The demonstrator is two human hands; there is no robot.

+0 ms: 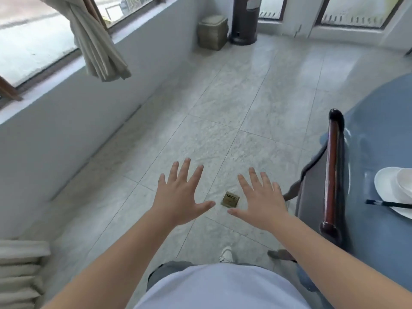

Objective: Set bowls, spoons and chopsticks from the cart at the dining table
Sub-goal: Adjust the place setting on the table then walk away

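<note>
- Both hands are held out over the pale tiled floor [223,97], palms down, fingers spread wide; neither holds anything.
- The left hand [180,195] hovers just left of a small brass floor plate [230,199]; its thumb points toward that plate.
- The right hand [262,200] hovers just right of the same plate; its thumb tip lies close below the plate's lower edge; the two thumbs are near each other but do not touch.
- The dining table [383,130], covered in blue, lies well to the right of the floor plate, cut off by the picture's edge.
- On the table, at its right edge of view, stands a white plate [385,186]; a white bowl [404,179] sits on it, only partly in view.
- A dark pair of chopsticks [388,204] lies across the plate's near rim, its tip pointing back toward the floor plate; whether a spoon is there I cannot tell.
- A dark wooden chair [333,175] stands between the floor plate and the table, its glossy top rail running away from the viewer.
- Far beyond the floor plate, by the glass doors, stand a dark cylindrical bin [244,21] and, just left of it, a beige lidded bin [213,32].
- Up and left of the plate, a tied beige curtain [98,43] hangs by the window [33,36]; the cart is not in view.
- Below the plate a pale shirt [223,286] and one white shoe [226,254] show.
</note>
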